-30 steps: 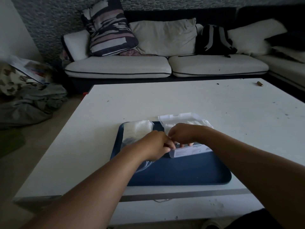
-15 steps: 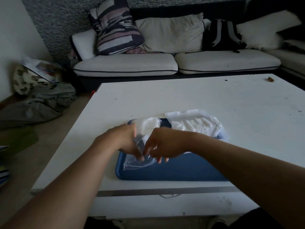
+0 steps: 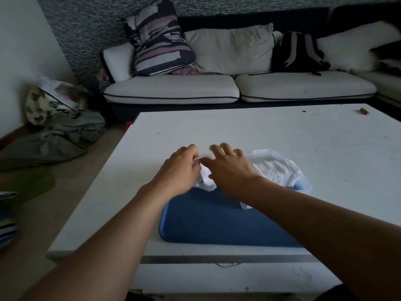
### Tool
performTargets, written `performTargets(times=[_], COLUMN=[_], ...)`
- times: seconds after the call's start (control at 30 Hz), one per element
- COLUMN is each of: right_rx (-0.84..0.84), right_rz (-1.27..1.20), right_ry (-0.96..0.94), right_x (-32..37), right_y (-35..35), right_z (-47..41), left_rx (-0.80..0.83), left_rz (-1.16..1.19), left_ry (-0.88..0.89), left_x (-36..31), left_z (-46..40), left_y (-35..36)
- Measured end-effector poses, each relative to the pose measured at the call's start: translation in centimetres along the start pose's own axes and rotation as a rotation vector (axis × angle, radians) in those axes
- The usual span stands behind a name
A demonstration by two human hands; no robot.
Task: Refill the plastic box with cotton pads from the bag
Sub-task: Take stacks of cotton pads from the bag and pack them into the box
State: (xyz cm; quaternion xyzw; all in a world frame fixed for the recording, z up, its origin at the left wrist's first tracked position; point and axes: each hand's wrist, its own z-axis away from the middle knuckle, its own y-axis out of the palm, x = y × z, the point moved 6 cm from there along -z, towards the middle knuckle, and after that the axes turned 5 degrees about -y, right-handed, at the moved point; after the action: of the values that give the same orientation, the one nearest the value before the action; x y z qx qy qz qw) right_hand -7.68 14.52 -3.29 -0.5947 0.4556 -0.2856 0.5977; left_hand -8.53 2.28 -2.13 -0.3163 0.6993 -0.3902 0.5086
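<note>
A white desk (image 3: 238,131) carries a blue tray (image 3: 217,222), with the clear plastic box (image 3: 280,170) of white cotton pads (image 3: 275,170) at its far right corner. At the tray's far left, the left hand (image 3: 180,170) pinches the clear bag (image 3: 202,177). The right hand (image 3: 227,168) touches the bag with fingers spread, grasping nothing.

place: home living room | evidence: cushioned sofa (image 3: 173,92), low white coffee table (image 3: 238,131), backpack (image 3: 299,53)
</note>
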Motion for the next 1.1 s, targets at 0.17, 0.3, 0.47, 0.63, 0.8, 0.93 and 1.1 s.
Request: performTargets(times=[0.17, 0.3, 0.47, 0.63, 0.8, 0.93, 1.1], right_rx=[-0.019, -0.028, 0.028, 0.0, -0.112, -0.184, -0.107], right_rz=[-0.139, -0.215, -0.235, -0.298, -0.545, -0.969, -1.738], right_ry=[0.045, 0.045, 0.026, -0.015, -0.075, 0.128, 0.506], right_x=[0.1, 0.0, 0.3, 0.7, 0.0, -3.0, -6.5], right_y=[1.1, 1.6, 2.0, 1.9, 0.2, -2.2, -0.6], right_z=[-0.5, -0.4, 0.0, 0.7, 1.8, 2.8, 4.9], left_rx=[0.0, 0.056, 0.267, 0.226, 0.17, 0.162, 0.355], left_rz=[0.022, 0.003, -0.08, -0.103, -0.179, -0.114, -0.074], left_ry=[-0.041, -0.126, -0.278, -0.273, -0.272, -0.366, -0.424], left_x=[0.0, 0.5, 2.7, 3.4, 4.4, 4.2, 1.4], left_z=[0.0, 0.1, 0.6, 0.4, -0.5, -0.3, -0.2], left_y=[0.3, 0.8, 3.9, 4.8, 5.5, 5.0, 3.2])
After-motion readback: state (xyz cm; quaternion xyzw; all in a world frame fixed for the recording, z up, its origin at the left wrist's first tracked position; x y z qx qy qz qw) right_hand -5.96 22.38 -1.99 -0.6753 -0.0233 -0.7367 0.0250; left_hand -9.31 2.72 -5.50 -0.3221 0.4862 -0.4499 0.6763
